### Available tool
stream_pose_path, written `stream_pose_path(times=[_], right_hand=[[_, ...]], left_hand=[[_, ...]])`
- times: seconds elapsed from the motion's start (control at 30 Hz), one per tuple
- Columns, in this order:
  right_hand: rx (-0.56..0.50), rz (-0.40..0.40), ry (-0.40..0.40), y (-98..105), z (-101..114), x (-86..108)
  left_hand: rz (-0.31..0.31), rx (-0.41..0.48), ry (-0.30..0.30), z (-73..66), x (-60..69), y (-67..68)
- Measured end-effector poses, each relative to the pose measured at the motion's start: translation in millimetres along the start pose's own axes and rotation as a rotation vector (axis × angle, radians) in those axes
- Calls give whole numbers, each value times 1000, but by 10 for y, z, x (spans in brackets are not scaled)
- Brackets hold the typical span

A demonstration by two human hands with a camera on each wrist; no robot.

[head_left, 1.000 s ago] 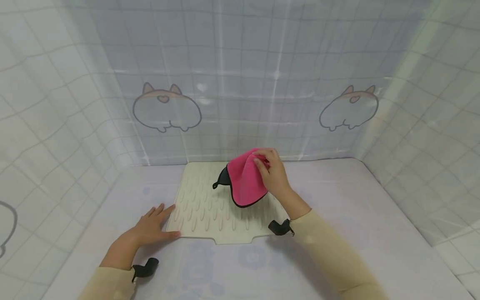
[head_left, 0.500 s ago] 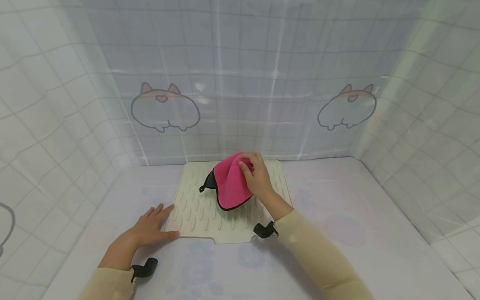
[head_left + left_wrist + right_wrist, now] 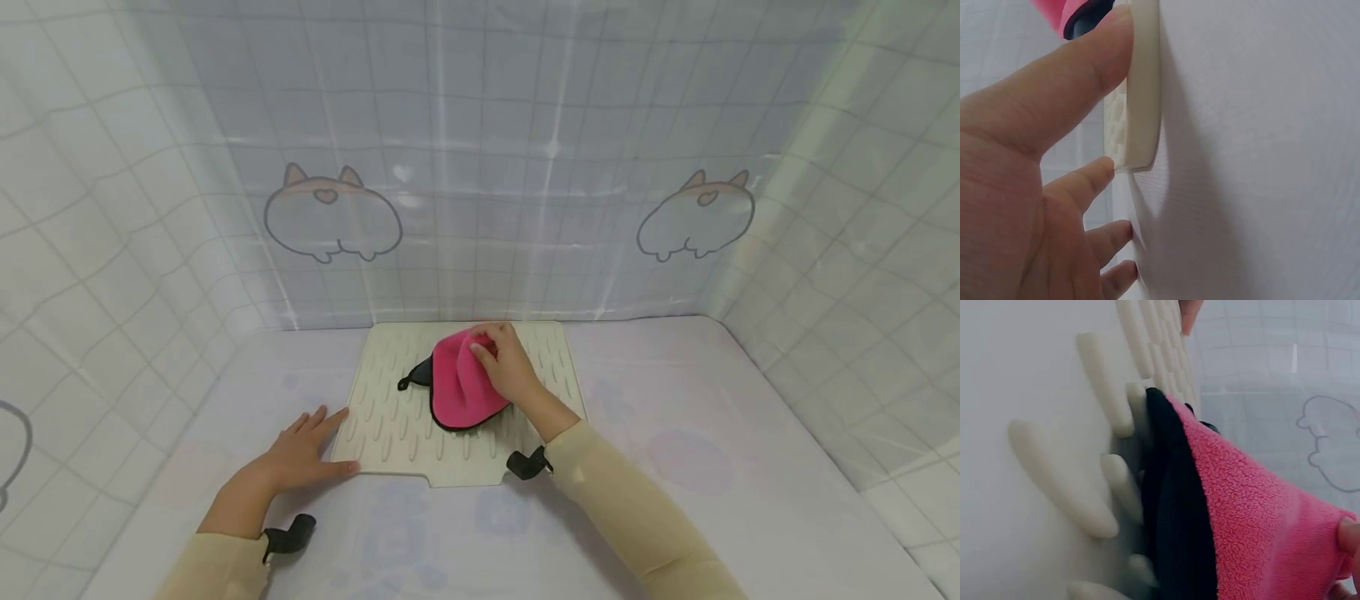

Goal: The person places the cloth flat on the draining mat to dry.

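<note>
A person's right hand (image 3: 513, 367) pinches a bright pink, fleecy cloth with a black edge (image 3: 457, 400) between thumb and fingers, drawing it up into a fold. The cloth lies over the middle of an off-white, nearly rectangular mat with rows of raised oblong ridges (image 3: 390, 450); the right wrist view shows its dark underside just beside those ridges. A dark corner (image 3: 422, 372) of the cloth points left and ends in a small black loop (image 3: 402, 385). The left hand (image 3: 296, 454) is at the mat's near left corner, its fingers spread apart and gripping nothing; the thumb touches the front edge and the forefinger the left edge. The mat lies on a pale, faintly patterned tabletop covering (image 3: 487, 542), with a tab jutting from its near side. Both arms wear cream sleeves (image 3: 637, 508), each with a black fitting (image 3: 292, 537) at the wrist. Behind stands a white, grid-lined sheet (image 3: 510, 108) printed with two rounded, eared animals (image 3: 333, 217).
</note>
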State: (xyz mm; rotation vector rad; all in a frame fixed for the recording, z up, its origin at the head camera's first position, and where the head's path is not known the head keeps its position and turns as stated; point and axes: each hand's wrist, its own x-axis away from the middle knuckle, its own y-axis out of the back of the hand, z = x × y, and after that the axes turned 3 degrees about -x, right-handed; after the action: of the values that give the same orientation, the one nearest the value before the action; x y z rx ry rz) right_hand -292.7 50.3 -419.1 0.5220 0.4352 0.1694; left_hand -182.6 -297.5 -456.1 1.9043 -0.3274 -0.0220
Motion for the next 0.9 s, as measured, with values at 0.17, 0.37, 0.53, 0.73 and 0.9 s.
stream_pose_path(times=[0.17, 0.37, 0.53, 0.73, 0.9], right_hand=[[43, 76, -38, -26, -53, 7], [59, 122, -54, -44, -103, -8], [74, 171, -76, -29, -113, -28], [49, 211, -99, 36, -100, -32], [65, 215, -86, 110, -81, -38]], left_hand=[[1, -9, -3, -53, 20, 30], [6, -17, 2, -88, 33, 48], [0, -5, 2, -83, 29, 47], [-8, -9, -4, -92, 40, 48], [-7, -8, -3, -84, 34, 44]])
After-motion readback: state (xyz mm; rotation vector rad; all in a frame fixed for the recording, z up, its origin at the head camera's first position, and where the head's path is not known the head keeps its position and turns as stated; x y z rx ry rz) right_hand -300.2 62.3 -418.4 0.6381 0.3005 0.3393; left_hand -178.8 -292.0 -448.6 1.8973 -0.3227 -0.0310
